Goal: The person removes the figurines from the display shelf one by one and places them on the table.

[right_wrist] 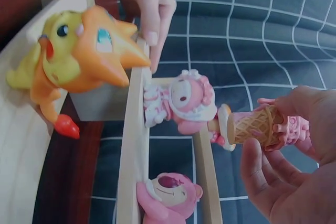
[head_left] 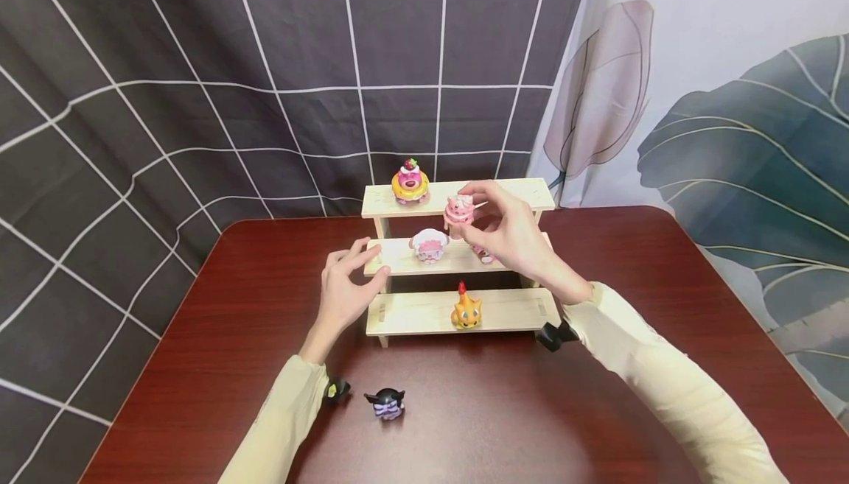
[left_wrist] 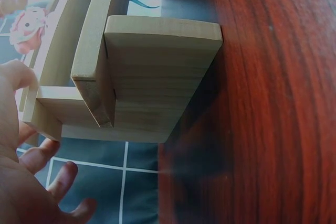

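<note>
The step in hand appears to be placement: the right hand [head_left: 512, 237] pinches the pink figurine [head_left: 460, 210] near the top shelf [head_left: 378, 200]; the left hand [head_left: 346, 283], fingers spread, lies at the middle shelf's [head_left: 398, 255] left end. Next, the base probably needs level seating before release.
</note>
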Demonstrator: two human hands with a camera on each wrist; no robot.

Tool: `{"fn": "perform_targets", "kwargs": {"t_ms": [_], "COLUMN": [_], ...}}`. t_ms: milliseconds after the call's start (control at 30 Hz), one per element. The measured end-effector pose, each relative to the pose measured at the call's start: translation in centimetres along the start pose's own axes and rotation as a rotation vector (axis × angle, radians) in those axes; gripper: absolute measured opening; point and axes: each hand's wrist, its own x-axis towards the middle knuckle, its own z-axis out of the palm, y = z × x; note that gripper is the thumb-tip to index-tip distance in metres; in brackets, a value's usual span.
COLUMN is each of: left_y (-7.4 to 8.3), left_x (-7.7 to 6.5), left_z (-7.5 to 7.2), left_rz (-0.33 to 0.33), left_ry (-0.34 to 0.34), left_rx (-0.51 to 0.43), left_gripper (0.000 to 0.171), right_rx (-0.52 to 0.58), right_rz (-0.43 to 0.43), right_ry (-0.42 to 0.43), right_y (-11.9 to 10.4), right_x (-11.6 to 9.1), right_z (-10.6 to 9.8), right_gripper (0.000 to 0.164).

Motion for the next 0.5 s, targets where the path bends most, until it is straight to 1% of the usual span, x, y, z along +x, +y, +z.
{"fn": "perform_targets", "kwargs": {"t_ms": [167,300,500], "left_y": [0.0,-0.1,0.0], "left_x": [0.0,0.0,0.0], "left_z": [0.1,0.0,0.0], "left_rz": [0.001,0.002,0.008], "left_ry": [-0.001,-0.002,0.0], "left_rx": [-0.001,0.0,-0.002], "left_gripper": [0.039,0.039,0.039], "right_rx": [0.041,0.024,0.001], "right_rz": [-0.014,-0.022,-0.062], "right_ry": [-0.014,-0.008,0.002], "right_y": [-0.6,-1.0,-1.3], "right_x": [-1.0,-1.7,-2.6], "right_z": [0.1,0.3,0.6], "right_gripper": [0.046,0.047,0.048]}}
